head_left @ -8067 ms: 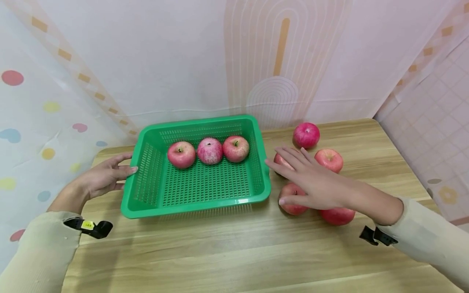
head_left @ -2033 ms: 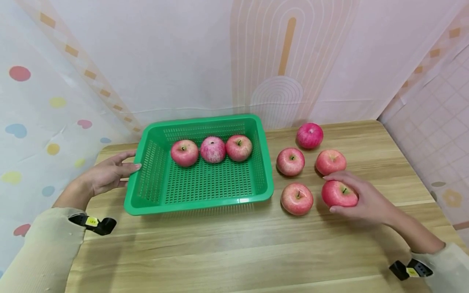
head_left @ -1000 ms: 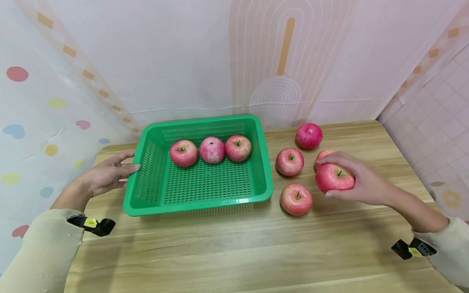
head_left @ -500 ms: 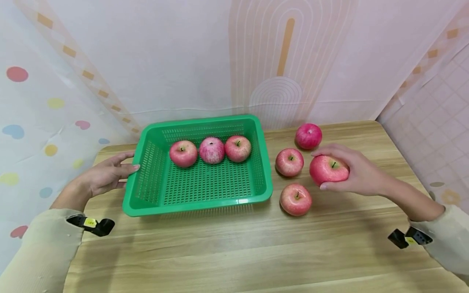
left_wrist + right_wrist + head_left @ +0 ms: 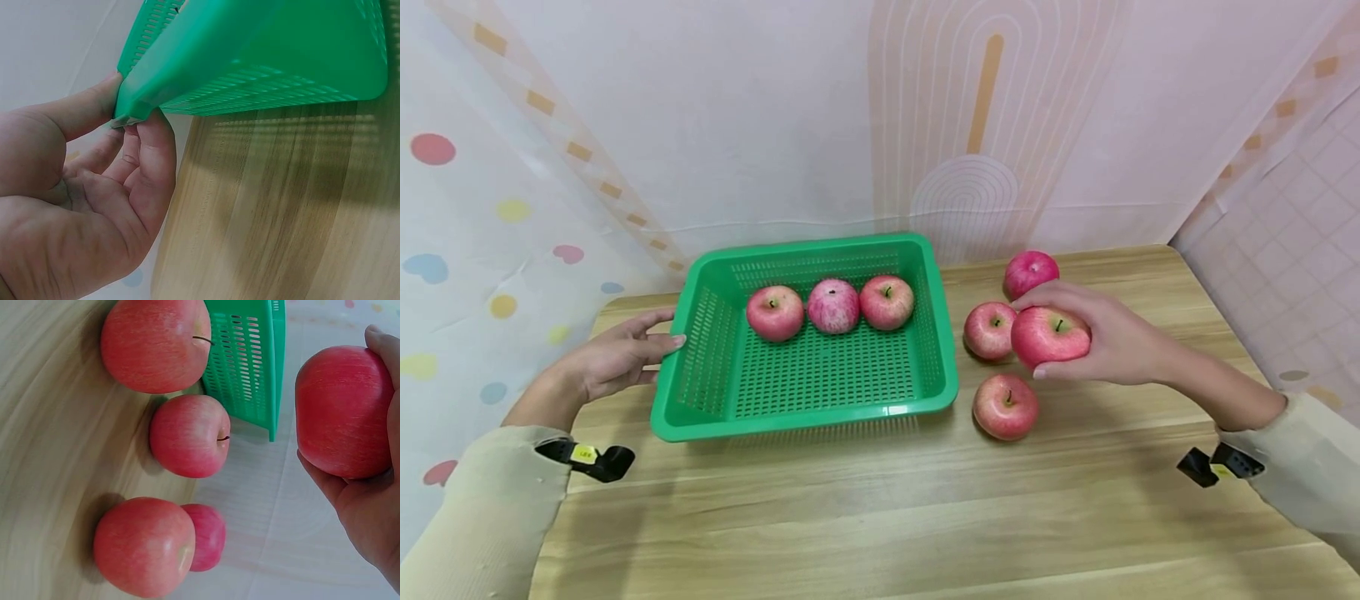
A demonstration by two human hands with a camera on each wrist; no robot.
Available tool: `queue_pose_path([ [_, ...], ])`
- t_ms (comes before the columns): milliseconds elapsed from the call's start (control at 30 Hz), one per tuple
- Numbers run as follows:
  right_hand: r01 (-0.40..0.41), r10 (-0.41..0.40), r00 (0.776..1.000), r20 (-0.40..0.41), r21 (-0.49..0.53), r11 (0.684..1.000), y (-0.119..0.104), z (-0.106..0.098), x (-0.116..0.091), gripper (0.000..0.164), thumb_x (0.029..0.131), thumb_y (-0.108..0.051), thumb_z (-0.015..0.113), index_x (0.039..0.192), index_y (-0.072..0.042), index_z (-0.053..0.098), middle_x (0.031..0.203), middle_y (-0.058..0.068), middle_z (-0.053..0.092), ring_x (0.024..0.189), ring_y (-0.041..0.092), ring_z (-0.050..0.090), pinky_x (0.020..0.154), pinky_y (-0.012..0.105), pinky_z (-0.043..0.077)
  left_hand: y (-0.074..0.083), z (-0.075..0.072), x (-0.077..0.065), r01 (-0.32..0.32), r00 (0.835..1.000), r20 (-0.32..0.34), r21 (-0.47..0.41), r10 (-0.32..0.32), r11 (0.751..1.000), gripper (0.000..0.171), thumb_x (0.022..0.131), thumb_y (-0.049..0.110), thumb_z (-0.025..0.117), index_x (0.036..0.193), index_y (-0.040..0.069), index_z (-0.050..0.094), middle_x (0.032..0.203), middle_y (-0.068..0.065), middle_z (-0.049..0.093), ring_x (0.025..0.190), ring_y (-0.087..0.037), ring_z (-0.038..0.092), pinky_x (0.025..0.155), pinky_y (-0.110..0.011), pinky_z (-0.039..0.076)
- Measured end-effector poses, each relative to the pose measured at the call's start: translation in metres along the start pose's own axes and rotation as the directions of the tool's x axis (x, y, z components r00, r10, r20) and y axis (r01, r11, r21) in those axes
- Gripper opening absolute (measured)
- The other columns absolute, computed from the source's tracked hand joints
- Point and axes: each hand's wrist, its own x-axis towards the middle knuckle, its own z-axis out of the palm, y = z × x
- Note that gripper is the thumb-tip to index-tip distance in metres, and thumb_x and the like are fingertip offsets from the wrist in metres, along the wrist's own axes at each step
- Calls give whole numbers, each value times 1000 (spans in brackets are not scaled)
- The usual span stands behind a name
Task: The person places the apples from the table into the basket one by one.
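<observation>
A green perforated plastic basket [image 5: 820, 423] stands on the table with three apples in a row inside, one of them the middle striped apple [image 5: 833, 307]. My left hand [image 5: 617, 358] pinches the basket's left rim, thumb on top and fingers beneath, as the left wrist view shows at the rim [image 5: 181, 69]. My right hand [image 5: 1116, 337] grips a red apple [image 5: 1047, 337] raised above the table, right of the basket. In the right wrist view that held apple [image 5: 342, 412] sits between thumb and fingers, apart from the other apples.
Right of the basket lie a near apple [image 5: 1006, 407], a middle apple [image 5: 988, 331] and a dark pink apple [image 5: 1032, 273] at the back. Another apple [image 5: 145, 547], hidden in the head view, shows in the right wrist view. A patterned cloth wall [image 5: 775, 125] borders the wooden table [image 5: 880, 517].
My right hand has picked the apple up from the table's right side and carried it up and left toward the basket. My left hand stays on the rim; the basket has not visibly moved.
</observation>
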Motion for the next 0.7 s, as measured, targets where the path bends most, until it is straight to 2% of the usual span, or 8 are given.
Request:
queue_pose_path([
  [267,-8,9,1000,16,-29,1000,-5,0,13,66,70,-13,95,129,-11,64,128,4,64,119,13,54,99,17,44,1,1,0,11,1000,-5,11,-11,1000,46,110,11,49,148,22,26,108,3,72,96,-14,71,80,-34,61],
  [700,-1,2,998,61,-17,1000,-8,-1,39,63,75,-17,92,130,-10,63,125,0,65,112,14,57,88,25,53,1,1,-1,-7,1000,16,-45,7,999,37,109,7,48,137,28,35,108,1,73,95,-15,72,79,-34,61],
])
